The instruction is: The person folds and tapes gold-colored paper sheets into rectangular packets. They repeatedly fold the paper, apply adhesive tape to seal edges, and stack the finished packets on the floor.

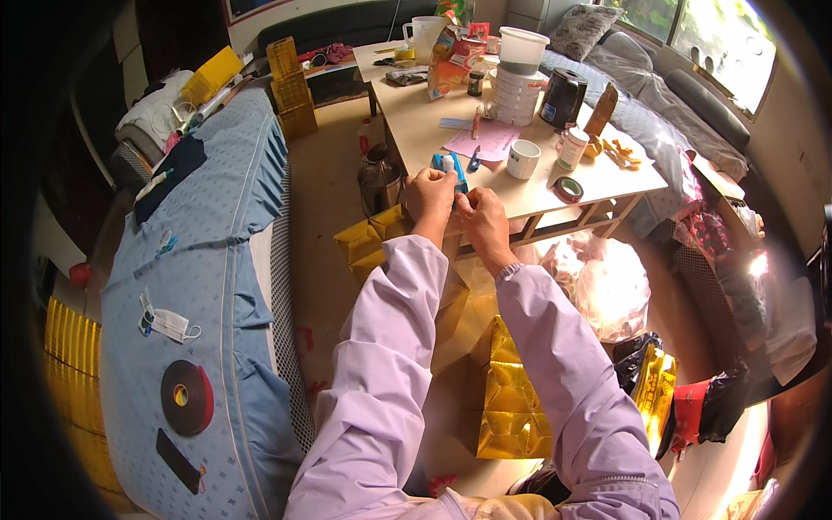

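My left hand (430,198) is at the near left corner of the wooden table (552,198), its fingers bent against a blue tape dispenser (459,170) with a white roll in it. Close to its right, my right hand (484,218) has thumb and forefinger pinched together at the dispenser's near end. Whether a strip of tape lies between the fingers cannot be made out. Just right of the dispenser lies a small blue cutter (475,158), partly on a pink paper sheet (497,140). A white mug (523,159) and a roll of dark tape (568,190) are farther right.
An electric kettle (563,97), a white bottle (572,148) and stacked plastic tubs (517,91) stand on the table. Below are a metal flask (379,179), gold folded-foil pieces (513,403) and a filled plastic bag (604,286). A blue-covered sofa (188,273) runs along the left.
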Motion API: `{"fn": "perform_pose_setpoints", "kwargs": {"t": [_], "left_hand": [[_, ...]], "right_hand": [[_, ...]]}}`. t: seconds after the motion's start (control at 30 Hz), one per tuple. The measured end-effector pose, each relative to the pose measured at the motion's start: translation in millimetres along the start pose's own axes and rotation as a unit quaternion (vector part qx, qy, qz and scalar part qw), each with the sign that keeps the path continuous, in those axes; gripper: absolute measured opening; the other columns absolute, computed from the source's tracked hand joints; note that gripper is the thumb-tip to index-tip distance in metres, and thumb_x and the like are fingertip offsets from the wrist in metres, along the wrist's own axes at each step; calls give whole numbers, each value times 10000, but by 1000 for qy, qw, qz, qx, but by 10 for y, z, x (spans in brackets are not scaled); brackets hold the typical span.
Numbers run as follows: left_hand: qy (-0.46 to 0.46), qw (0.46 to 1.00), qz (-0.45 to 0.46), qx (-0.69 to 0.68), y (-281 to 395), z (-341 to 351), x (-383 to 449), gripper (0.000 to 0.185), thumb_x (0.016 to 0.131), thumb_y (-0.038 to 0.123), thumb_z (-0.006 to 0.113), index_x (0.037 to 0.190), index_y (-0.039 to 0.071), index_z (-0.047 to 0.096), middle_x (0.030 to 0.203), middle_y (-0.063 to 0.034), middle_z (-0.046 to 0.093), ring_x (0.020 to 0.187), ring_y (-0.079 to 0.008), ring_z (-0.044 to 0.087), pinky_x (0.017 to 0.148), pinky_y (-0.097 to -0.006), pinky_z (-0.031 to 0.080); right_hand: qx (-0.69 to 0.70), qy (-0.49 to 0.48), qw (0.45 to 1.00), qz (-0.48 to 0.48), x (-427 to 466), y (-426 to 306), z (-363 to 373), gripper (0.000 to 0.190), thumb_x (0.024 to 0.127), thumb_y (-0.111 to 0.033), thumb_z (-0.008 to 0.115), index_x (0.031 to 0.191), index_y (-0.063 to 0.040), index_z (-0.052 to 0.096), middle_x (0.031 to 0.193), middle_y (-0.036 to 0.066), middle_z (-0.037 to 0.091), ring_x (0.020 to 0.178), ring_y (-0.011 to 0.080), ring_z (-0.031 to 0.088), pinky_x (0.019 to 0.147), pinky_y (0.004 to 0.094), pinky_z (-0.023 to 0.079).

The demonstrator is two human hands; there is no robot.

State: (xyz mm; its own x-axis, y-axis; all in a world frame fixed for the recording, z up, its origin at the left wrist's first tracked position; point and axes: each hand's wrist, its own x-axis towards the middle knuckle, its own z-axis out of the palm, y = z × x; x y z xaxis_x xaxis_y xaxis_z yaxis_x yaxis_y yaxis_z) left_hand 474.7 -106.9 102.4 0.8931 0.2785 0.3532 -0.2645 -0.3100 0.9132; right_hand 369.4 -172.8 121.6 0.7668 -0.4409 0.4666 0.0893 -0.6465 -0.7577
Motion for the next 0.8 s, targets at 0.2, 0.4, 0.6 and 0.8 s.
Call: {"fn": "perform_pose_setpoints", "kwargs": {"t": [0.2, 0.4, 0.6, 0.8], "left_hand": [[-70, 993, -62, -68, -78, 76, 45, 257, 685, 318, 757, 720, 71, 695, 926, -130, 620, 815, -294, 657, 783, -390, 536], [-85, 988, -70, -106, -142, 47, -18, 258, 744, 310, 757, 734, 58, 705, 901, -115, 606, 798, -249, 635, 767, -373, 528], [-11, 975, 53, -216, -164, -80, -116, 184, 837, 195, 662, 758, 33, 695, 841, -108, 601, 806, -241, 589, 750, -366, 486], [-13, 982, 85, -169, 49, -172, -334, 127, 809, 127, 593, 808, 37, 683, 882, -135, 608, 849, -262, 581, 770, -375, 479]], "right_hand": [[-77, 5, 996, -54, 99, 103, -19, 219, 884, -211, 652, 816, -8, 605, 885, 171, 604, 842, 380, 606, 739, 431, 486], [81, -14, 997, -3, 44, 145, -343, 287, 914, -224, 649, 810, 38, 591, 792, 195, 613, 692, 317, 600, 656, 412, 473], [-20, -155, 970, -186, -75, 171, -679, 172, 921, -187, 662, 846, -34, 641, 764, 64, 604, 701, 181, 613, 643, 325, 488], [-28, -144, 973, -175, 102, 49, -594, 164, 890, -222, 663, 848, -64, 659, 909, 87, 639, 778, 328, 645, 723, 411, 518]]}}
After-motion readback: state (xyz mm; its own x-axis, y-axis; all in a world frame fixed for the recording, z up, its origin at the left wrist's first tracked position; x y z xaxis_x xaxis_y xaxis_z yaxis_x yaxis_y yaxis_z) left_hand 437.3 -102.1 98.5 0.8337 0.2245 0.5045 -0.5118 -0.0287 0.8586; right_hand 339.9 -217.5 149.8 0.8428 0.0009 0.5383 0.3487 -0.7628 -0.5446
